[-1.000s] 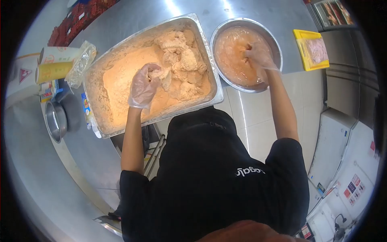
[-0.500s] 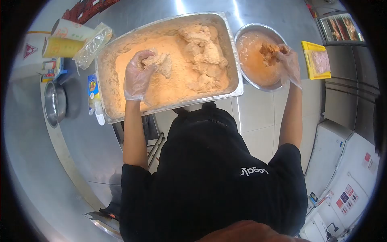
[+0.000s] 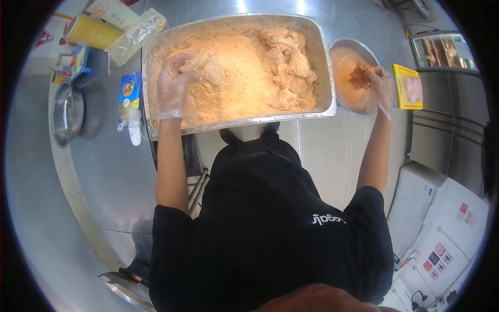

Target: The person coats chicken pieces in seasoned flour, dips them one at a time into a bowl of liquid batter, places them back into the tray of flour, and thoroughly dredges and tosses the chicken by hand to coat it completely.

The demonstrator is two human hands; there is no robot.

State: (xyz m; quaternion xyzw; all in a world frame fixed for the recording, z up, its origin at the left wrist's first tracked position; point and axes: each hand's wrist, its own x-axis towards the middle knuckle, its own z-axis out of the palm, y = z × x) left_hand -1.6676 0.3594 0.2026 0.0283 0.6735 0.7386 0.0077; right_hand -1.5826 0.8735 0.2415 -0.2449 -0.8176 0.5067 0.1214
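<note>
My left hand (image 3: 174,89), in a clear plastic glove, is over the left side of a large metal tray (image 3: 332,99) of orange-tinted flour (image 3: 234,62). Its fingers are closed on a flour-coated chicken piece (image 3: 209,71), low over the flour. More coated chicken pieces (image 3: 288,67) are heaped at the tray's right end. My right hand (image 3: 382,89), also gloved, grips a wet, reddish-brown piece of what looks like chicken (image 3: 359,77) above a round metal bowl (image 3: 332,46) of orange liquid (image 3: 343,65).
Right of the bowl lies a yellow tray (image 3: 399,86) with pale pink contents. To the left are a blue-and-yellow packet (image 3: 130,91), a plastic bag (image 3: 136,37), a yellow container (image 3: 92,31) and an empty-looking metal bowl (image 3: 67,114). The tray's front rim overhangs the counter edge.
The view has shifted, so the tray and bowl appear further right. My left hand with the coated piece has moved left and lower over the flour. My right hand still holds its piece over the bowl.
</note>
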